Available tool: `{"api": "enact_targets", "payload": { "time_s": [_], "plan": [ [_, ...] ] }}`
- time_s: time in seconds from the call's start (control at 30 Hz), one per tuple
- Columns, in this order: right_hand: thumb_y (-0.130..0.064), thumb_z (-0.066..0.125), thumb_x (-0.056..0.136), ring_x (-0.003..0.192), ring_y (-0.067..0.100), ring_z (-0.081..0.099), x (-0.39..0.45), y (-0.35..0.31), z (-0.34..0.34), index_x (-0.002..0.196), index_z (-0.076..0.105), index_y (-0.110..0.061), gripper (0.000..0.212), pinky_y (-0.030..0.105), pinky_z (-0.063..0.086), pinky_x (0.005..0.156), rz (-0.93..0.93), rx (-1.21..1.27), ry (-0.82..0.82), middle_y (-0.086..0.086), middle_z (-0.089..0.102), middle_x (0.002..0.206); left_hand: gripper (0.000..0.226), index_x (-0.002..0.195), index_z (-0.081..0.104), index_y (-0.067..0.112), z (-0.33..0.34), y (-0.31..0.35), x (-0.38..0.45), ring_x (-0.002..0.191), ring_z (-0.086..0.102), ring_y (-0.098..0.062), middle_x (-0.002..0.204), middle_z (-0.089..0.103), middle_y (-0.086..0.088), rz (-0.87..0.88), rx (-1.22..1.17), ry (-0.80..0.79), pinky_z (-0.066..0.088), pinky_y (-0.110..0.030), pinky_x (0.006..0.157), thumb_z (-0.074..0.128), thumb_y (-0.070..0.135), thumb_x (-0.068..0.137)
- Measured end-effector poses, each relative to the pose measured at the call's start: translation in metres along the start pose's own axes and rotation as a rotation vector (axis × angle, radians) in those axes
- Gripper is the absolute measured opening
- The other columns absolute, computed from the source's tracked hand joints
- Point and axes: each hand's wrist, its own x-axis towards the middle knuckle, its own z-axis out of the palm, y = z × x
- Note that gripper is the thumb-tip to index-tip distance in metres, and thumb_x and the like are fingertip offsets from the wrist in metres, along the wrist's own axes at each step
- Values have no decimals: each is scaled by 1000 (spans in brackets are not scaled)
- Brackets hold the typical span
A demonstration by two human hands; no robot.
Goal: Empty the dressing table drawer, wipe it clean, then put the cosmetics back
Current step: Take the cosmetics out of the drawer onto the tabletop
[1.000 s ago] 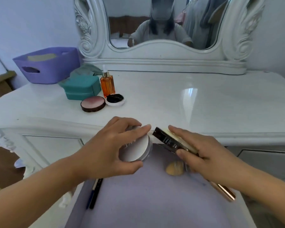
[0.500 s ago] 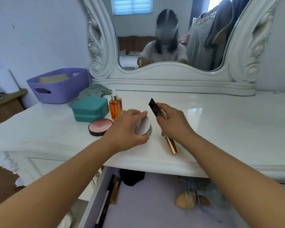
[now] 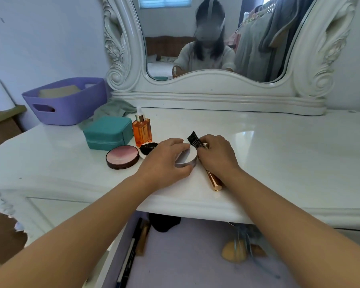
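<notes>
My left hand (image 3: 164, 161) grips a round white compact (image 3: 187, 157) that rests on the white dressing table top (image 3: 279, 154). Right beside it, my right hand (image 3: 216, 156) holds a black-and-gold tube (image 3: 213, 180) lying on the top, its black end (image 3: 193, 140) sticking up past my fingers. Below the table edge the open drawer (image 3: 185, 262) with a lilac liner holds a dark pen (image 3: 131, 252), a gold stick (image 3: 142, 240), a black pouch (image 3: 164, 224) and orange sponges in a clear bag (image 3: 237, 250).
Left of my hands stand a pink round compact (image 3: 122, 156), a small black-topped jar (image 3: 148, 148), an orange dropper bottle (image 3: 142, 130) and a teal case (image 3: 108, 133). A purple basket (image 3: 67, 100) and a green cloth (image 3: 112, 109) sit behind. The mirror frame (image 3: 216, 96) backs the table.
Both hands lifted the white compact and the tube out of the drawer, carried them onto the table top and set them down beside the other cosmetics.
</notes>
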Motion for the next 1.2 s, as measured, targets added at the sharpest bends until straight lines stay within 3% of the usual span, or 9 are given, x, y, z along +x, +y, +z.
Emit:
{"api": "enact_targets", "payload": {
  "time_s": [0.17,0.27,0.47,0.6,0.8,0.93,1.0,1.07,1.2],
  "plan": [
    [-26,54,86,114,28,47,-5,3,-6,118,56,-13,35,35,42,86,-6,-23,-15,11,55,116,46,126,57,19,1,-4,-4,125,44,-19,135,52,-2,38,64,61,33,-33,105,65,31,82],
    [-32,58,85,116,25,47,-13,5,-21,124,52,-14,43,34,42,92,-24,6,-16,8,53,121,44,125,57,20,-3,-3,-10,123,45,-16,134,51,0,48,46,87,35,-29,101,64,32,83],
    [-25,62,85,97,7,54,-70,15,-76,116,59,-20,32,15,38,76,-153,73,56,-5,59,110,35,116,63,20,-12,20,-39,113,49,-10,121,58,2,212,0,187,32,-9,88,64,31,82],
    [-26,67,81,89,-8,54,-135,40,-103,101,63,-32,21,2,39,71,-236,174,8,-21,60,94,23,102,69,17,2,42,-76,95,58,-9,102,64,2,392,-115,196,49,-25,77,60,27,83],
    [-42,56,76,91,-5,55,-188,101,-97,99,63,-36,25,4,39,76,-273,106,-156,-25,58,102,19,98,67,18,51,49,-113,81,61,-12,93,65,3,641,5,-170,52,-29,61,58,29,86],
    [-47,51,75,96,-13,50,-197,127,-82,99,62,-36,29,1,36,78,-219,21,-254,-28,55,105,35,113,57,22,92,43,-111,100,61,-22,115,61,-1,529,58,-359,56,-37,70,51,36,81],
    [-46,51,75,97,-11,50,-199,133,-75,101,62,-34,31,1,35,80,-214,-3,-295,-29,58,95,45,124,53,21,110,45,-103,116,53,-31,132,53,-7,472,91,-421,51,-43,87,57,30,80],
    [-46,51,75,97,-5,53,-200,137,-69,105,65,-28,37,4,36,83,-215,-35,-333,-20,60,98,52,133,48,20,125,49,-96,128,40,-35,144,39,-12,409,100,-490,41,-46,101,52,27,81],
    [-41,56,81,105,11,53,-202,138,-64,116,60,-24,39,25,44,89,-211,-150,-380,-6,60,109,48,129,50,15,146,51,-90,122,44,-34,142,36,-13,327,75,-529,45,-42,93,58,19,82]
  ]
}}
